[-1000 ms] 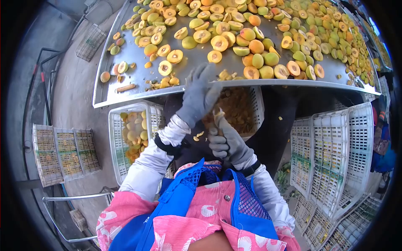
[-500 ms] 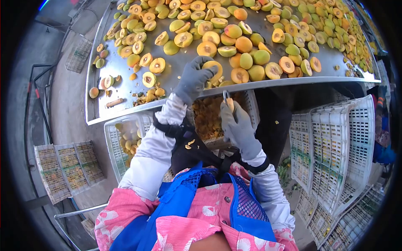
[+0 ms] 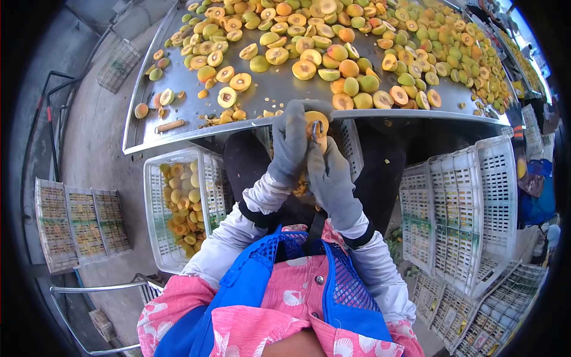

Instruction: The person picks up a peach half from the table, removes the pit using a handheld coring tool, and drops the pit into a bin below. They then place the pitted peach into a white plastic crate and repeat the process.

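My left hand [image 3: 290, 143], in a grey glove, is closed around a peach half [image 3: 321, 121] just in front of the table edge, cut face toward me. In my gloved right hand [image 3: 334, 185] is a pitting tool [image 3: 319, 140] with a wooden handle and a curved metal loop. The loop overlaps the peach half's cut face in this view. Beyond the hands, peach halves [image 3: 304, 69] and whole-looking peaches lie across the metal table [image 3: 267, 95]. Below the hands, a crate [image 3: 352, 149] is partly hidden between my legs.
A white crate [image 3: 156, 208] with pitted-looking halves stands at my left knee. Stacked white crates [image 3: 452, 208] rise on the right. Another wooden-handled tool [image 3: 170, 126] lies near the table's left corner. An empty-looking crate [image 3: 83, 223] and a metal rail [image 3: 101, 289] are further left.
My left hand has brought the peach half from over the table to in front of its edge. The pitting tool in my right hand now meets it in view. The camera view has shifted.
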### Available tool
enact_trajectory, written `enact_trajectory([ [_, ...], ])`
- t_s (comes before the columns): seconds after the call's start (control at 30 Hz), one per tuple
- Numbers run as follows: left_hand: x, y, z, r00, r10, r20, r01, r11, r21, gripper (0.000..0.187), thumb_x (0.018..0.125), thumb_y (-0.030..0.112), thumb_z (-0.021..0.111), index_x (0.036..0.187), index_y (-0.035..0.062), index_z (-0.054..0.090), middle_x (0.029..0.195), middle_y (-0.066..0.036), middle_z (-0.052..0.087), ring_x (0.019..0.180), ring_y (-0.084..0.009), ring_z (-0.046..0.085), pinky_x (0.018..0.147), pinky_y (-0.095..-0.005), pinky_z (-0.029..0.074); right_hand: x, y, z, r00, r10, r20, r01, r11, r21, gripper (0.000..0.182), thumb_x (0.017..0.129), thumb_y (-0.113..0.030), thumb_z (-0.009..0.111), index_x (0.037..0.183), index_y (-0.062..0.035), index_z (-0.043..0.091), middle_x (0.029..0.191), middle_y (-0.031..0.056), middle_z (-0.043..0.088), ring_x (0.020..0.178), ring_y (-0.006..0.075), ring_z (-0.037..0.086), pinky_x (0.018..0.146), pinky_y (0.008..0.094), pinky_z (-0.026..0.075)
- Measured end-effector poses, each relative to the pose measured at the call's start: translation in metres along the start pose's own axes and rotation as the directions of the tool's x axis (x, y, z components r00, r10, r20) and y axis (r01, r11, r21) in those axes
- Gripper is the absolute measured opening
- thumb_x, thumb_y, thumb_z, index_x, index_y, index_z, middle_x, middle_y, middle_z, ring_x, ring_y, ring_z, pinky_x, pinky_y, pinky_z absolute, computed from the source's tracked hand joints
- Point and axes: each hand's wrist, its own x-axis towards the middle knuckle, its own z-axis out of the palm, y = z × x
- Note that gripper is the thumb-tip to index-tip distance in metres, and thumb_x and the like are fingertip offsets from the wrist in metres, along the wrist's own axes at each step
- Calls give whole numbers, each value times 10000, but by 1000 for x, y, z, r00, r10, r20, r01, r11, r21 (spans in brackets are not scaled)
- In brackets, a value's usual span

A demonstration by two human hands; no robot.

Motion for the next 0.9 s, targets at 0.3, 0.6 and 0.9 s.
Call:
enact_trajectory([
  [0.3, -3, 17, -2, 906, -405, 125, 420, 821, -387, 480, 1023, 329, 393, 823, -22, 652, 753, -90, 657, 671, -137, 592, 667, -267, 491, -20, -30, 0, 887, 430, 169, -459, 857, 233, 241, 1021, -291, 426, 957, -83, 528, 602, -6, 456, 423, 81, 385, 389, 278, 357],
  [0.6, -1, -2, -6, 782, -483, 393, 595, 767, -241, 508, 1011, 372, 411, 788, -7, 667, 708, -90, 644, 639, -145, 582, 610, -258, 468, -16, -18, -28, 556, 328, 764, -831, 245, 500, 453, 980, -587, 377, 872, -157, 470, 561, -95, 243, 372, 7, 176, 318, 189, 155],
  [0.9, -57, -40, -87, 634, -759, -146, 766, 642, -14, 285, 940, 254, 565, 964, -1, 690, 769, -47, 670, 697, -121, 601, 652, -292, 509, -13, 53, -22, 546, -115, 830, -835, -151, 529, 460, 988, -576, 341, 909, -150, 496, 561, -83, 258, 378, 19, 147, 318, 190, 146],
])
